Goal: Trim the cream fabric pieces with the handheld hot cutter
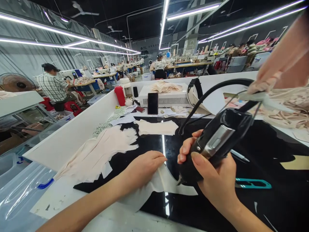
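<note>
Rows of sewing stations under long strip lights fill the factory hall behind your bench, and a person in a checked shirt (53, 86) sits well beyond the white side wall (72, 133) of your table. Your black glossy worktop (270, 193) is the landmark for everything else.

At its far edge stands a white box unit (166, 96) with a dark phone (153, 103) leaning against its front and a red bottle (120, 95) to its left. On the worktop's left side lies a stack of pale fabric pieces (96, 154); another folded piece (156, 127) lies near its far middle.

At the near middle, your left hand (142, 169) lies flat, fingers released and pressed down on a white fabric piece (169, 185). Your right hand (214, 177) is clenched around a black handheld cutting tool (217, 141), thumb along its silver panel; its tip meets the fabric just right of your left fingertips (160, 158). The tool's black cord (217, 87) arcs up over the worktop's far side.

Just right of your right hand, teal snips (253, 184) lie on the black surface.
</note>
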`<state>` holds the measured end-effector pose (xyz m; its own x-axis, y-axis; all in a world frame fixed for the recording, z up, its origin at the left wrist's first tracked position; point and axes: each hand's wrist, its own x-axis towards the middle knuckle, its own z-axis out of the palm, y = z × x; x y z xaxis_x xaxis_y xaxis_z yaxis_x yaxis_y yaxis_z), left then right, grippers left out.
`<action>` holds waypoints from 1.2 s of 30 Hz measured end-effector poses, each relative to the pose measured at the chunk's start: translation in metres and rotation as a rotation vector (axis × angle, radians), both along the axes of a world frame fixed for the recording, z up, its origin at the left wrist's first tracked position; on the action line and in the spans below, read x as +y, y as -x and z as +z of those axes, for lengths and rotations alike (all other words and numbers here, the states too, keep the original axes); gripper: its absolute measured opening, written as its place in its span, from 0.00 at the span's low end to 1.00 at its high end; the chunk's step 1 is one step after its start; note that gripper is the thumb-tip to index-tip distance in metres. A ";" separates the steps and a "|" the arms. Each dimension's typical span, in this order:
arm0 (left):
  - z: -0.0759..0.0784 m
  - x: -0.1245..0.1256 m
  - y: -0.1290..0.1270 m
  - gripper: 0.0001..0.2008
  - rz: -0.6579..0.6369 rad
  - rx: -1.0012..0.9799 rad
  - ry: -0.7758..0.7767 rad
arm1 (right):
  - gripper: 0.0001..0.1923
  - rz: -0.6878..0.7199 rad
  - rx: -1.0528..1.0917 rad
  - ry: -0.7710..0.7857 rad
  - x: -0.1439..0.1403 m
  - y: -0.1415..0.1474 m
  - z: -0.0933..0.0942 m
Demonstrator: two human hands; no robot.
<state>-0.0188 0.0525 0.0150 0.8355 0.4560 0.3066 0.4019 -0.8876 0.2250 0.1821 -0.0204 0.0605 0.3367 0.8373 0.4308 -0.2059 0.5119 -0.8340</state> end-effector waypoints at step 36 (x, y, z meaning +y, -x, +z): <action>-0.016 -0.017 0.010 0.15 -0.089 -0.012 -0.158 | 0.20 0.024 0.006 0.000 -0.023 -0.027 -0.009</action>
<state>-0.0284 0.0358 -0.0010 0.8660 0.3262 0.3791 0.3187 -0.9441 0.0843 0.2094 -0.0435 0.0520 0.3193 0.8452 0.4287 -0.2233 0.5067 -0.8327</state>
